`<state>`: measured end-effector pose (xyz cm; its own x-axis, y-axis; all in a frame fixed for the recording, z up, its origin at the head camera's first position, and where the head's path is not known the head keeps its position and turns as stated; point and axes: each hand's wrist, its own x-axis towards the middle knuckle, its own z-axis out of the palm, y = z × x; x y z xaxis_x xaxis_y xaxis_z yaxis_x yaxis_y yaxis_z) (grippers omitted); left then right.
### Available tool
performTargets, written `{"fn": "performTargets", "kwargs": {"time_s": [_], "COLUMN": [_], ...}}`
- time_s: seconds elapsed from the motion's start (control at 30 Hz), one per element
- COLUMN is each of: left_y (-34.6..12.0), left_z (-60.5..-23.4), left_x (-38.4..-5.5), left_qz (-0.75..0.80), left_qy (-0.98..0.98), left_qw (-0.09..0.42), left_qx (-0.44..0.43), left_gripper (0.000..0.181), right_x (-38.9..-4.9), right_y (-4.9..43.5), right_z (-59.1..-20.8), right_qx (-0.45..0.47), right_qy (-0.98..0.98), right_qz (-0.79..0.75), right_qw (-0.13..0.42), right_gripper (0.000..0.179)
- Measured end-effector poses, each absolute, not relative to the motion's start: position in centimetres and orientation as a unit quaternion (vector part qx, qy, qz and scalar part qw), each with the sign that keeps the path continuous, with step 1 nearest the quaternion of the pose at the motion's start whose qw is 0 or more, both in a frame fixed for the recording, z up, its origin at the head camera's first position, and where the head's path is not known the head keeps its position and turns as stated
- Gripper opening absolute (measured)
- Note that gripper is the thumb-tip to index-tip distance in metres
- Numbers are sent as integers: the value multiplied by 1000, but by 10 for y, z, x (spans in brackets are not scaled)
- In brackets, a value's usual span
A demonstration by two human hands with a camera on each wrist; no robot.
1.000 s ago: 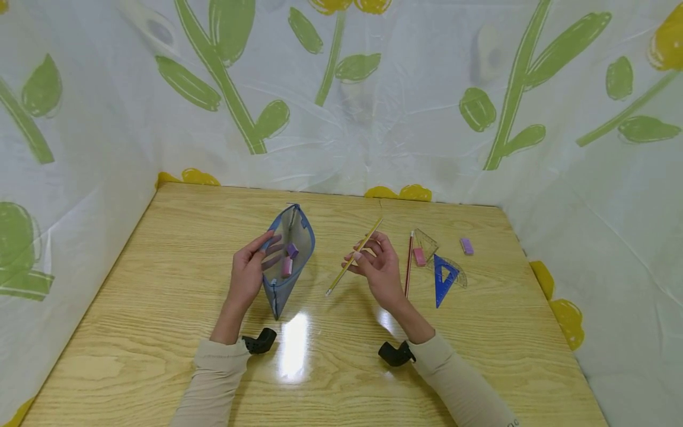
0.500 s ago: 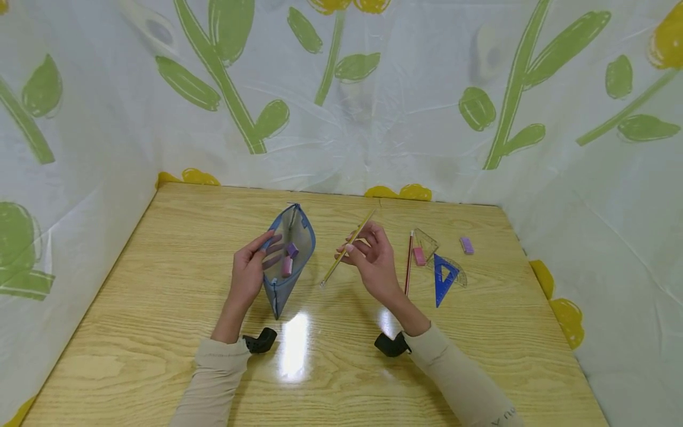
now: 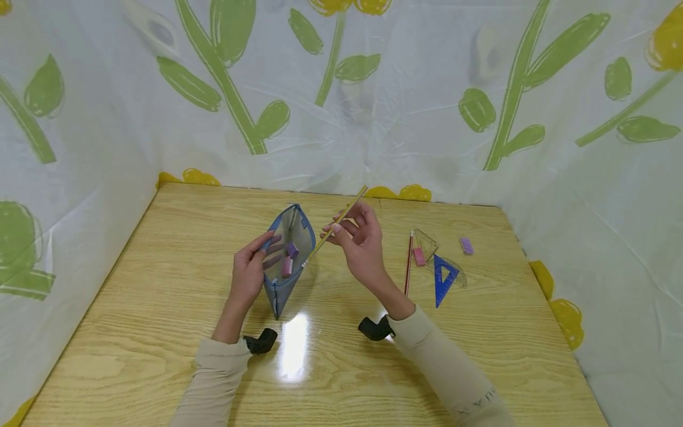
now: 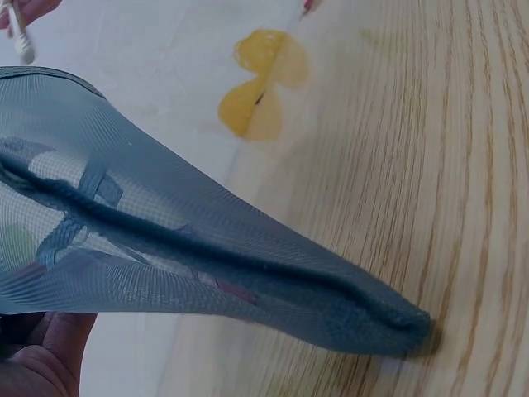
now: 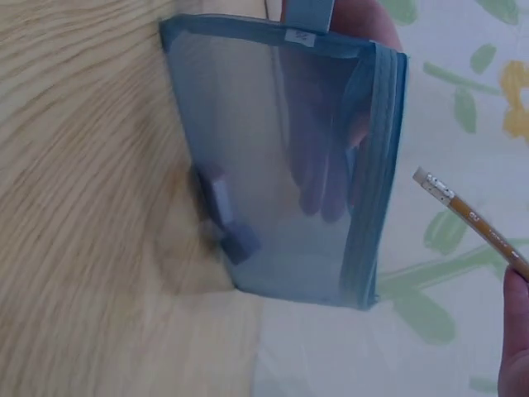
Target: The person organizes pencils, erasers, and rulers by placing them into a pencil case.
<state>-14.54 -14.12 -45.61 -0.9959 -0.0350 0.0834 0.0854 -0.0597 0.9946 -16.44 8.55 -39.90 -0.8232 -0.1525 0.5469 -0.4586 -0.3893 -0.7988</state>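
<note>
A blue mesh zip pouch (image 3: pixel 285 293) stands with its mouth wide apart, gripped on its left side by my left hand (image 3: pixel 248 276), whose fingers show through the mesh. Inside it lie a purple eraser (image 3: pixel 292 249) and a pink-purple eraser (image 3: pixel 287 267). My right hand (image 3: pixel 363 249) pinches a yellow pencil (image 3: pixel 341 216) between thumb and fingers. The pencil slants, its eraser end down by the pouch's right rim in the head view. In the right wrist view that white eraser end (image 5: pixel 421 175) is apart from the zip edge (image 5: pixel 376 182).
On the table (image 3: pixel 176 267), right of my right hand, lie a dark red pencil (image 3: pixel 409 264), a pink eraser (image 3: pixel 419 257), a clear set square (image 3: pixel 427 240), a blue set square (image 3: pixel 445 279) over a clear protractor (image 3: pixel 462 276), and a purple eraser (image 3: pixel 466 246). A flower-printed curtain (image 3: pixel 405 118) surrounds the table.
My right hand has moved left and away from me with the yellow pencil, bringing its eraser end up to the pouch's rim. The left hand and pouch have stayed put.
</note>
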Motion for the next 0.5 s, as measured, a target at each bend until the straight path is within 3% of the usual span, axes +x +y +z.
{"fn": "performTargets", "kwargs": {"time_s": [0.5], "left_y": [-141], "left_z": [-457], "left_x": [-146], "left_qz": [-731], "left_qy": [-680], "left_qw": [52], "left_qx": [-26], "left_gripper": [47], "right_x": [-170], "right_y": [54], "right_z": [-410], "right_qx": [276], "right_qy": [-557], "right_qz": [781], "right_qw": [53], "right_gripper": [36]}}
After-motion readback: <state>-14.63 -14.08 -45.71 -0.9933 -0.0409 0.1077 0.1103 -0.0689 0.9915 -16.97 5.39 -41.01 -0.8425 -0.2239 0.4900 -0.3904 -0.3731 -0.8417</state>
